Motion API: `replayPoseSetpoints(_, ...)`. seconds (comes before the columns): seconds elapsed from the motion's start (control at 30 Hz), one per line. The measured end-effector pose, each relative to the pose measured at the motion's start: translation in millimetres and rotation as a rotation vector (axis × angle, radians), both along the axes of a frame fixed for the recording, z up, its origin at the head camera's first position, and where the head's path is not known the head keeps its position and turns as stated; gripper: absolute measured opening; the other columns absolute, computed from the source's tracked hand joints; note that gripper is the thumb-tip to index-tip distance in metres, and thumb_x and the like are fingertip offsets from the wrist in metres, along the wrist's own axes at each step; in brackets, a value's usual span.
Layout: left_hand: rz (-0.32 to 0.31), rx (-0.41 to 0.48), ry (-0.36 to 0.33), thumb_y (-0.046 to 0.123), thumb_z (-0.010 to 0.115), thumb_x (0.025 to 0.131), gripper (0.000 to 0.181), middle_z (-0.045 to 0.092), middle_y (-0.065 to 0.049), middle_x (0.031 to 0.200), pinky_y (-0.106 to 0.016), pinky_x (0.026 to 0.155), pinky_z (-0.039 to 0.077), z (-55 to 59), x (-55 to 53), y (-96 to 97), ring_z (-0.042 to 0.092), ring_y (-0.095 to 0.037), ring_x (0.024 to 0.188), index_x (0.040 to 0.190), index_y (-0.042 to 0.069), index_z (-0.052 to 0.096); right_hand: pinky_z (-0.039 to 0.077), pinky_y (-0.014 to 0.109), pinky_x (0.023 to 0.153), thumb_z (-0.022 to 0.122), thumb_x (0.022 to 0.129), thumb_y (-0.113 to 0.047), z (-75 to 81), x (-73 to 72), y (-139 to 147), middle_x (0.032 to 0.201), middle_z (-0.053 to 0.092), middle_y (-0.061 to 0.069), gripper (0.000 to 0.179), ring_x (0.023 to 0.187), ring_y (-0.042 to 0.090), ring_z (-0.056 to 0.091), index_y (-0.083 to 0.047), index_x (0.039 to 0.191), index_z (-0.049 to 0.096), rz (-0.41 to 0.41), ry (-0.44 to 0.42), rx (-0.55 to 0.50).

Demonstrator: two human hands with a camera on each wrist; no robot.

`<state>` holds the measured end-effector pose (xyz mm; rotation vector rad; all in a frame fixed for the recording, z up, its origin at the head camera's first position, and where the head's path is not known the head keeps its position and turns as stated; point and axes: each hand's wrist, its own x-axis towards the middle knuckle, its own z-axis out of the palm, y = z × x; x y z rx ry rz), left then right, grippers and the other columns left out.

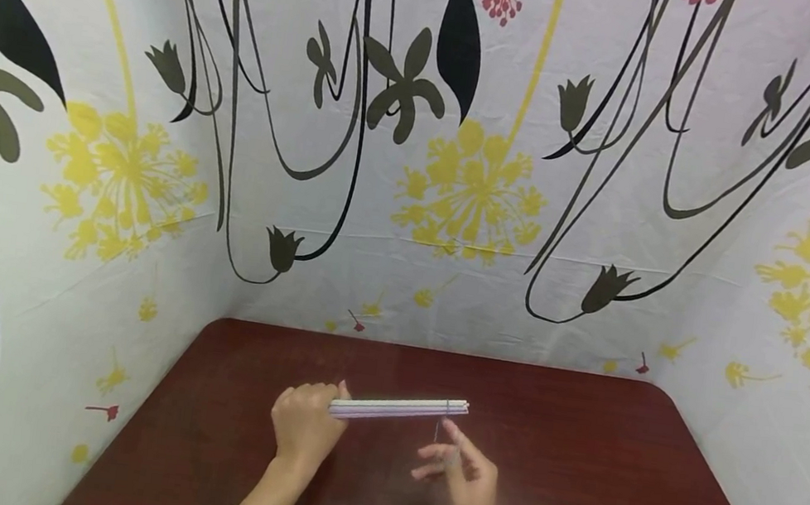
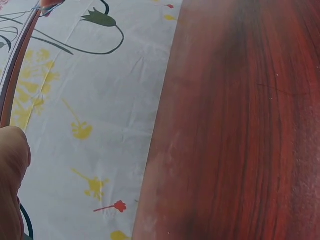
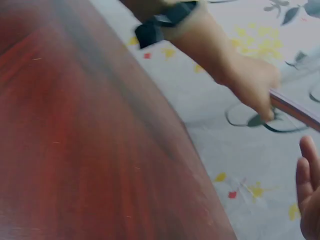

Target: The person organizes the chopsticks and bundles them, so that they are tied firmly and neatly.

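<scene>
My left hand (image 1: 306, 425) grips one end of a bundle of thin white and pale purple sticks (image 1: 395, 408), held above the table and pointing right. Near the bundle's far end a thin string (image 1: 438, 432) goes round it and hangs down toward the fingers of my right hand (image 1: 472, 485). That hand is just below the bundle's end, its index finger raised close to the sticks, the string between its fingers. In the left wrist view the bundle (image 2: 17, 65) runs up from the left hand (image 2: 11, 170). Right-hand fingers (image 3: 306, 170) appear at the right wrist view's edge.
A dark reddish-brown wooden table (image 1: 577, 455) with rounded far corners lies under both hands. White cloth (image 1: 379, 216) printed with flowers and stems encloses its back and sides. A dark band (image 3: 165, 22) is on the left wrist.
</scene>
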<state>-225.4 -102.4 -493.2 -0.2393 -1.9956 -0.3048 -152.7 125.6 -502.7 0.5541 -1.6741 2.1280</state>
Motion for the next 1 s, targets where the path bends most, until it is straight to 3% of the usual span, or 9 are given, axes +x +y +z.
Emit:
replayPoseSetpoints(0.1,-0.018,-0.002,0.035,0.02,0.063,0.08,0.038,0.043,0.001,0.043,-0.031,0.04,0.028,-0.7,0.1,-0.9,0.039,-0.019,0.036,0.047,0.015,0.045,0.058,0.031,0.061,0.032,0.11,-0.009,4.3,-6.0,10,0.081,0.075,0.0,0.039,0.065,0.013,0.073,-0.006,0.109,0.071,0.095,-0.108,-0.078)
replayPoseSetpoints(0.23,-0.043,-0.017,0.064,0.021,0.062,0.08,0.036,0.045,0.003,0.044,-0.031,0.04,0.029,-0.7,0.3,-1.0,0.04,-0.018,0.036,0.047,0.016,0.048,0.058,0.032,0.063,0.024,0.112,-0.026,9.4,-12.6,22,0.073,0.072,-0.005,0.045,0.065,0.013,0.073,-0.023,0.094,0.066,0.199,-0.204,-0.139)
replayPoseSetpoints(0.37,-0.063,-0.041,0.093,0.023,0.059,0.083,0.039,0.045,0.004,0.043,-0.029,0.04,0.029,-0.1,0.1,-0.4,0.039,-0.016,0.036,0.047,0.016,0.048,0.057,0.034,0.065,0.02,0.111,-0.039,15.2,-17.1,28,0.067,0.069,-0.004,0.051,0.064,0.015,0.073,-0.022,0.082,0.058,0.221,-0.28,-0.135)
replayPoseSetpoints(0.47,-0.074,-0.062,0.115,0.024,0.056,0.087,0.043,0.044,0.004,0.043,-0.028,0.04,0.027,0.5,0.0,-0.1,0.037,-0.015,0.036,0.046,0.016,0.045,0.058,0.035,0.063,0.021,0.111,-0.038,20.5,-20.0,28,0.062,0.066,-0.002,0.055,0.061,0.017,0.072,-0.017,0.077,0.058,0.186,-0.301,-0.081)
replayPoseSetpoints(0.57,-0.082,-0.078,0.122,0.024,0.053,0.089,0.046,0.044,0.005,0.042,-0.026,0.041,0.025,1.5,0.2,0.0,0.036,-0.014,0.035,0.045,0.017,0.043,0.058,0.037,0.061,0.037,0.111,-0.025,25.7,-22.7,26,0.06,0.065,0.001,0.045,0.057,0.019,0.07,-0.006,0.079,0.062,0.11,-0.301,0.041)
replayPoseSetpoints(0.7,-0.079,-0.071,0.107,0.023,0.054,0.087,0.044,0.044,0.004,0.042,-0.026,0.041,0.024,2.5,0.3,-1.3,0.036,-0.015,0.035,0.045,0.016,0.045,0.06,0.038,0.063,0.058,0.101,-0.01,27.8,-23.7,21,0.063,0.066,0.006,0.022,0.058,0.019,0.07,0.01,0.092,0.06,0.055,-0.311,0.179)
replayPoseSetpoints(0.87,-0.038,-0.014,0.045,0.023,0.059,0.083,0.037,0.047,0.001,0.044,-0.03,0.04,0.028,1.9,-0.4,-6.5,0.04,-0.017,0.036,0.048,0.015,0.051,0.059,0.035,0.062,0.056,0.099,0.001,17.0,-18.7,16,0.076,0.068,0.004,0.02,0.063,0.014,0.069,0.015,0.109,0.045,0.108,-0.223,0.098)
replayPoseSetpoints(1.0,-0.017,0.012,0.013,0.023,0.059,0.082,0.037,0.045,0.002,0.043,-0.029,0.04,0.028,4.7,-1.1,-9.8,0.037,-0.015,0.036,0.048,0.016,0.048,0.056,0.032,0.058,0.051,0.102,0.001,11.6,-14.0,15,0.081,0.071,0.008,0.018,0.058,0.014,0.068,0.014,0.109,0.04,0.137,-0.19,0.073)
